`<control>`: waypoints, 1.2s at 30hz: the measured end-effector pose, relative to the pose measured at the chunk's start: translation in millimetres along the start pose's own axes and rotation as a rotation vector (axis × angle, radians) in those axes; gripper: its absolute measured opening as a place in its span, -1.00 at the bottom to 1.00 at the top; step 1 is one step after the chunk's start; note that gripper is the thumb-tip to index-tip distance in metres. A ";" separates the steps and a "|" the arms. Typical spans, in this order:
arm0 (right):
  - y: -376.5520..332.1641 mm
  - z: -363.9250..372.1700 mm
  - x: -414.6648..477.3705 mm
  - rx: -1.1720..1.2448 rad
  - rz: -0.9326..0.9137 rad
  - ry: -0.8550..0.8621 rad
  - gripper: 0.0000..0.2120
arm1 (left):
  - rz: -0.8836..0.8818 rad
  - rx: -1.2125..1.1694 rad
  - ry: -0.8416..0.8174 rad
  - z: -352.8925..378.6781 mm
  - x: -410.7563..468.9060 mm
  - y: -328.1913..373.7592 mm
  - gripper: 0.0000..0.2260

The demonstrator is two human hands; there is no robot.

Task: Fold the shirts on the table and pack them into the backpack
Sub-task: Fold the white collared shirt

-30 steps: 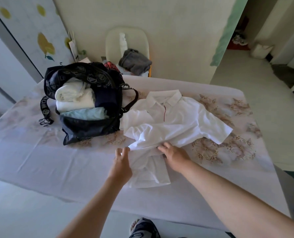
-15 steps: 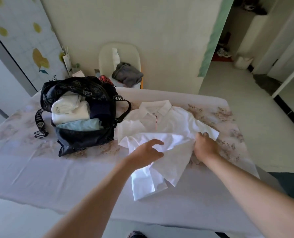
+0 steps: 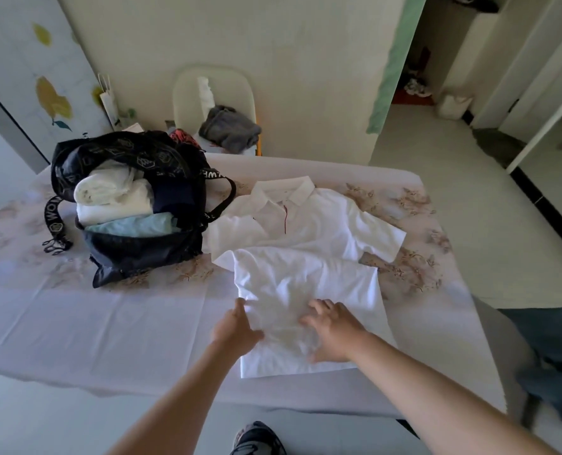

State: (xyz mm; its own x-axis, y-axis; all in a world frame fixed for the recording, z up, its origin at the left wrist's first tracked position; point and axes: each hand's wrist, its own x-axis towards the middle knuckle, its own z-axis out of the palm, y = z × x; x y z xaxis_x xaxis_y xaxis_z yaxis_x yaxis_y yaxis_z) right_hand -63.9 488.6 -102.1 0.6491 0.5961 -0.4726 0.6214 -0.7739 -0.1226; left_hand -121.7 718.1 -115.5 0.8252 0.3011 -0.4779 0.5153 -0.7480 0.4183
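Clothes (image 3: 115, 198) are already packed in the backpack (image 3: 135, 257) (open). The near shirt (image 3: 306, 284) is pressed on the worktop (image 3: 109, 316) by left hand (image 3: 237, 330) and right hand (image 3: 333, 333), fingers (image 3: 320, 305) straight; the collared shirt (image 3: 322, 221) is left unfolded.

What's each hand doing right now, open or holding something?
Left hand: open, touching the nearer white shirt.
Right hand: open, flat on that shirt.

Bare bench (image 3: 92, 323) lies open left of the shirts; the backpack (image 3: 135, 247) (stuffed full) blocks the far left.
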 end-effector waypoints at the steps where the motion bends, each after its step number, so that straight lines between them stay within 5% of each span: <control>1: -0.1 4.3 0.8 0.004 0.009 0.018 -0.33 | 0.017 -0.035 -0.004 -1.0 1.4 -0.5 -0.49; 4: 7.8 4.6 -0.1 0.148 0.026 0.077 -0.62 | 0.028 -0.343 0.044 -16.2 0.4 19.3 -0.78; 10: 2.1 -53.2 0.6 1.275 0.128 0.220 -0.33 | 0.213 -0.654 0.008 -59.5 1.2 108.6 -0.84; 11: 5.4 -63.5 1.6 1.275 0.155 0.253 -0.35 | 0.250 -0.692 -0.040 -63.7 2.2 122.0 -0.84; 15: 40.6 -78.7 12.9 1.053 0.389 0.374 -0.96 | 0.412 -0.574 -0.131 -68.8 14.3 138.9 -0.54; 19: 84.1 -84.0 26.6 1.145 0.645 0.516 -0.73 | 0.453 -0.202 0.163 -58.5 35.0 119.5 -0.41; 22: 100.9 -82.6 26.7 0.828 0.810 0.661 -0.60 | 0.541 0.103 0.251 -40.5 52.0 103.4 -0.59; 25: 97.7 -64.5 31.7 0.514 0.485 0.692 -0.55 | 0.528 0.322 0.073 -20.5 69.2 92.3 -0.57; 27: 93.6 -44.8 38.2 0.327 0.155 0.578 -0.52 | 0.502 0.460 -0.032 -12.8 79.6 90.8 -0.45; 29: 94.2 -27.9 44.2 0.091 0.035 0.454 -0.42 | 0.443 0.489 -0.141 -8.7 91.6 92.2 -0.35; 33: 106.8 -17.7 51.1 -0.062 0.264 0.466 -0.53 | 0.451 0.485 -0.025 -2.9 103.0 99.2 -0.38; 36: 113.1 -27.5 48.3 0.205 0.389 0.515 -0.87 | 0.582 0.341 0.136 2.7 101.1 108.7 -0.45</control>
State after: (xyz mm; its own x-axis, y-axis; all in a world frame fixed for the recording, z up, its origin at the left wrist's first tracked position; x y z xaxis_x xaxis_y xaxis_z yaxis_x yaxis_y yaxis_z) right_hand 49.8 435.6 -114.8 0.9665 0.2526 -0.0462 0.2373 -0.9474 -0.2148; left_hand 17.1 665.6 -120.5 0.9788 -0.1509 -0.1385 -0.1036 -0.9482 0.3004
